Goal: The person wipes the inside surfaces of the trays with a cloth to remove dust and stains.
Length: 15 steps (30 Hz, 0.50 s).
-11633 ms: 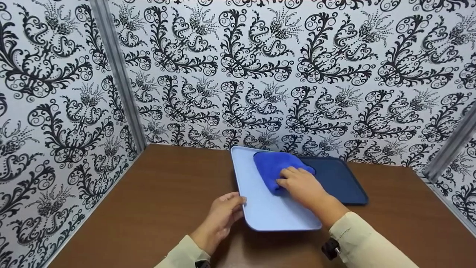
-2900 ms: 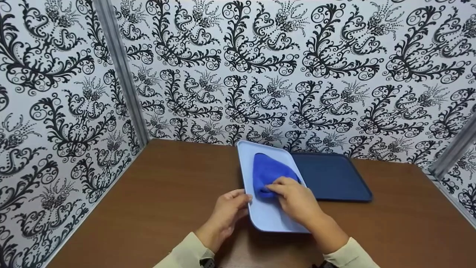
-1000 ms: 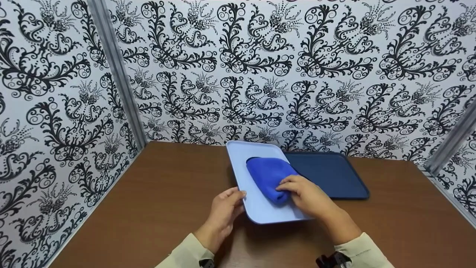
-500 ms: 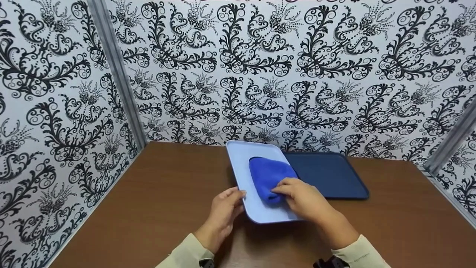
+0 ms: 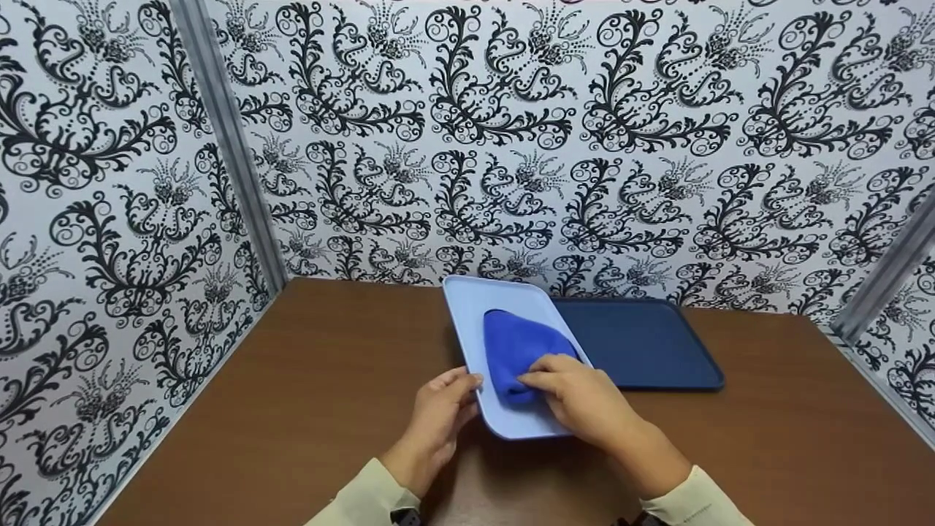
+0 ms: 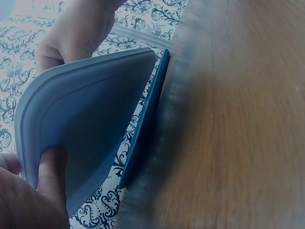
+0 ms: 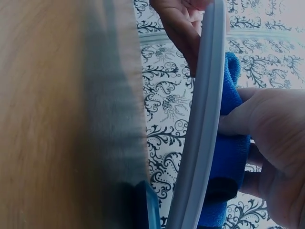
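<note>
A light blue tray is held tilted above the table, its inner face turned up. My left hand grips the tray's left rim, thumb on top and fingers beneath; the left wrist view shows a finger against the underside. My right hand pinches a folded blue cloth and presses it on the tray's face. In the right wrist view the cloth lies between the fingers and the tray, touching it.
A dark blue tray lies flat on the brown wooden table, behind and right of the light one. Patterned walls stand at the back and sides.
Over the last second my right hand has slid the cloth a little left across the tray. The left hand and light blue tray stay almost still. Earlier, the cloth was higher on the tray.
</note>
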Motion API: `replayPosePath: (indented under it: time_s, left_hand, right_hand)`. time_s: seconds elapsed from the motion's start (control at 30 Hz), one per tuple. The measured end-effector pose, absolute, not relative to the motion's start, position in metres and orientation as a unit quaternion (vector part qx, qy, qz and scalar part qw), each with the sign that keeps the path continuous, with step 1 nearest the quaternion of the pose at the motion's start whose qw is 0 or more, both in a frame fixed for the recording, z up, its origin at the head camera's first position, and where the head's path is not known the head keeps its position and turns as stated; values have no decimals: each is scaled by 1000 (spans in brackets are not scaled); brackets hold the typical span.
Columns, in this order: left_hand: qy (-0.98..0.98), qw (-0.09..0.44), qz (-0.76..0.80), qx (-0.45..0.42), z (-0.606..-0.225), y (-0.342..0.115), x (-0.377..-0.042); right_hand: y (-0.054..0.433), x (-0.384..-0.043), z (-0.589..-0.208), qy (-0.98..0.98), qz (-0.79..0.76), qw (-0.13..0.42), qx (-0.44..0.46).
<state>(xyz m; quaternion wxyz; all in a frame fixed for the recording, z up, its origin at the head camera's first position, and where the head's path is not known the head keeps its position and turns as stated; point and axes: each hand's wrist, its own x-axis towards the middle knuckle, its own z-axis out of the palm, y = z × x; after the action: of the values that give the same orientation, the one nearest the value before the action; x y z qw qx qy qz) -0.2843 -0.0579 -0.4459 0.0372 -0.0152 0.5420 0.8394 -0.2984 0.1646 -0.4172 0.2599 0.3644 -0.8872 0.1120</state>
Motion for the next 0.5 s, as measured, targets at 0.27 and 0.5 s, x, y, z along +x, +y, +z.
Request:
replayPosePath:
  time_s: [0.27,0.5]
  left_hand:
    - [537,38,842,-12,-447,-58,-285]
    - [542,37,840,-22,-447,-58,-285]
  right_hand:
    - [160,-297,-418,-861,114,288,404]
    - [160,-297,-416,-846,126,288,431]
